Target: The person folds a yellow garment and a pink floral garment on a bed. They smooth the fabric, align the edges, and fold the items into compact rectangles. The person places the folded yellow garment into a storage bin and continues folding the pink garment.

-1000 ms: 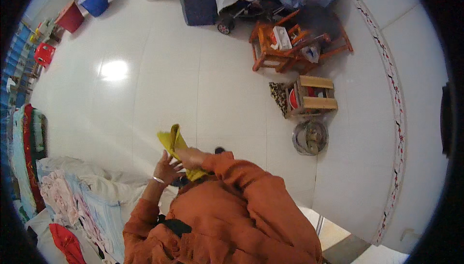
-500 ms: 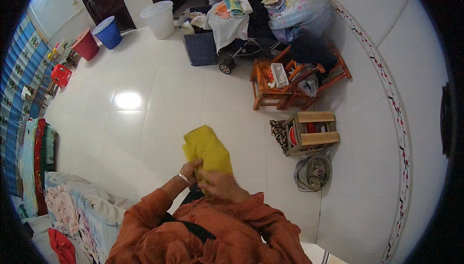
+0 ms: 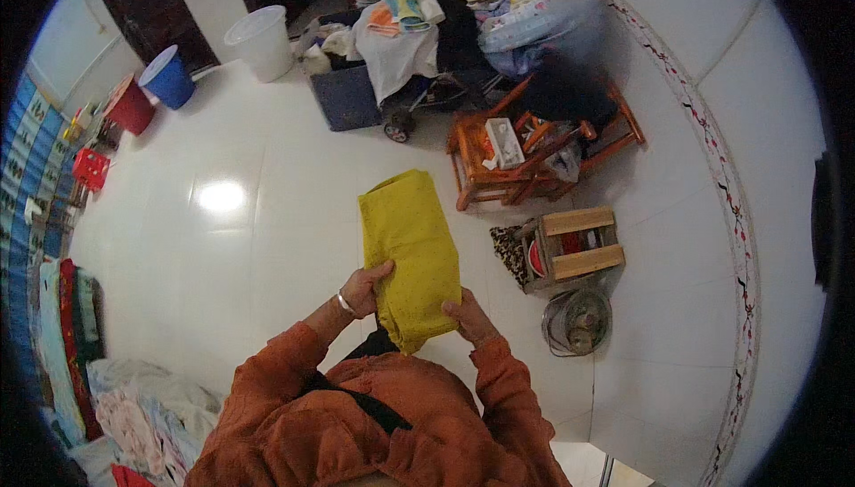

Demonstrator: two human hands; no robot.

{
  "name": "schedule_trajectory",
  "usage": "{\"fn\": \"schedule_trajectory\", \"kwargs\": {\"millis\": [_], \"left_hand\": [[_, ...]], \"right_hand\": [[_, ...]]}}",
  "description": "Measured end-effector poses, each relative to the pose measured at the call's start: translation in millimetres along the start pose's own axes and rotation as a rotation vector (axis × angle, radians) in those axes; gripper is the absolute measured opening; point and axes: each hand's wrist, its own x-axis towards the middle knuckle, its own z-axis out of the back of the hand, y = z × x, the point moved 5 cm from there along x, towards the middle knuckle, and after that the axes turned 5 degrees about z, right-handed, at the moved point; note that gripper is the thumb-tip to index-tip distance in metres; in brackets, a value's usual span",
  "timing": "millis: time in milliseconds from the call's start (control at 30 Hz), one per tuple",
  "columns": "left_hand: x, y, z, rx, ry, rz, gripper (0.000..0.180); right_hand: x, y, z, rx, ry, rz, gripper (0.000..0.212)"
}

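A yellow folded cloth [image 3: 408, 246] is held out flat in front of me, above the white tiled floor. My left hand [image 3: 363, 289] grips its left edge near the lower end. My right hand [image 3: 468, 315] holds the lower right edge. The bottom of the cloth bunches between the two hands. Both forearms wear rust-orange sleeves, and a bangle sits on the left wrist.
A pile of laundry [image 3: 142, 416] lies at the lower left. A small wooden stool [image 3: 574, 246] and a round metal fan [image 3: 574, 322] stand at the right, a wooden chair [image 3: 525, 148] beyond. A white bucket [image 3: 260, 40], blue bucket [image 3: 167, 75] and red bucket [image 3: 132, 106] stand far left. A cart heaped with clothes [image 3: 401, 50] is behind.
The yellow cloth was bunched narrow between my hands; now it is spread flat and long, held further out by both hands. The view has tilted up toward the far room.
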Motion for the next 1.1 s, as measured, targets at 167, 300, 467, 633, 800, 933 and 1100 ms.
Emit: {"fn": "schedule_trajectory", "kwargs": {"millis": [167,300,467,633,800,933,1100], "left_hand": [[45,-52,11,-0.015,0.039,0.024,0.049],[93,-81,9,-0.038,0.064,0.103,0.047],[159,-95,-10,-0.082,0.076,0.100,0.047],[237,-127,-35,-0.070,0.185,0.100,0.046],[282,-189,-51,-0.128,0.056,-0.153,0.045],[311,-231,-34,-0.293,-0.067,-0.312,0.048],[321,-282,-5,-0.334,-0.237,-0.394,0.048]], "right_hand": [[46,2,14,0.318,-0.132,0.116,0.065],[76,14,34,0.252,-0.206,0.302,0.062],[92,-9,96,0.253,-0.619,0.119,0.069],[140,67,141,-0.140,-0.598,0.408,0.060],[202,157,178,-0.124,-0.517,0.292,0.051],[255,195,199,-0.221,-0.452,0.262,0.042],[326,205,202,-0.148,-0.269,0.271,0.041]]}}
